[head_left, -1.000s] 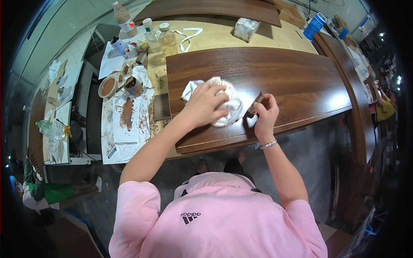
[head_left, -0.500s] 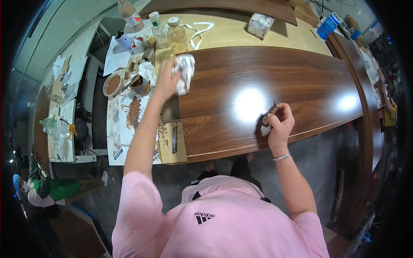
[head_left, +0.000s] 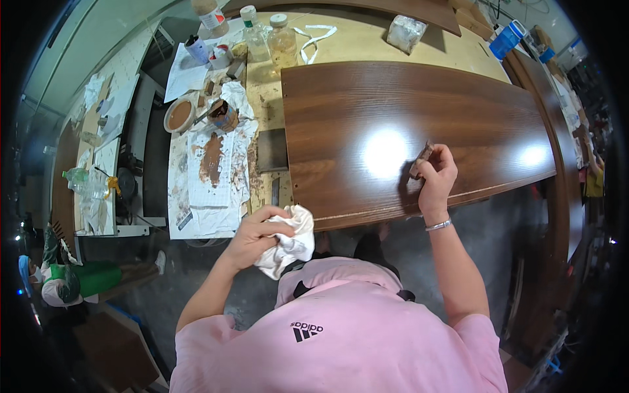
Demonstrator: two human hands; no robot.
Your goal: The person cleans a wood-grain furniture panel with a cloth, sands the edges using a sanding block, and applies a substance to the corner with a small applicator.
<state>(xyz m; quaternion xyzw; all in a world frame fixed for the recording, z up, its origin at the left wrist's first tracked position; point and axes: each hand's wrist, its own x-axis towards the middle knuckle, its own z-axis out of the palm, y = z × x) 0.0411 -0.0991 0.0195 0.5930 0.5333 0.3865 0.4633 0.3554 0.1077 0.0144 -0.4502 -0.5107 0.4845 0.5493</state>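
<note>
A dark brown wood-grain panel (head_left: 341,98) lies on the worktable, with bright reflections on its face. My left hand (head_left: 252,239) is closed round a crumpled white cloth (head_left: 295,239) at the panel's near left corner. Over the right part of the panel, my right hand (head_left: 438,187) pinches a small brown block (head_left: 422,159) between thumb and fingers. Whether the block touches the panel, I cannot tell. Left of the panel are a bowl of brown paste (head_left: 179,116), a smeared tin (head_left: 223,114) with a tool across it, and a paper sheet (head_left: 211,160) with a brown smear.
Clear bottles (head_left: 283,42) and a white strap (head_left: 318,39) stand or lie behind the panel. A wrapped block (head_left: 406,34) and a blue jug (head_left: 508,40) are farther right. At far left, a person in a green apron (head_left: 98,280) is near another bench.
My left hand has come down from the panel's far left corner to its near left corner, still holding the cloth. The right hand keeps its hold on the block; the view has shifted slightly.
</note>
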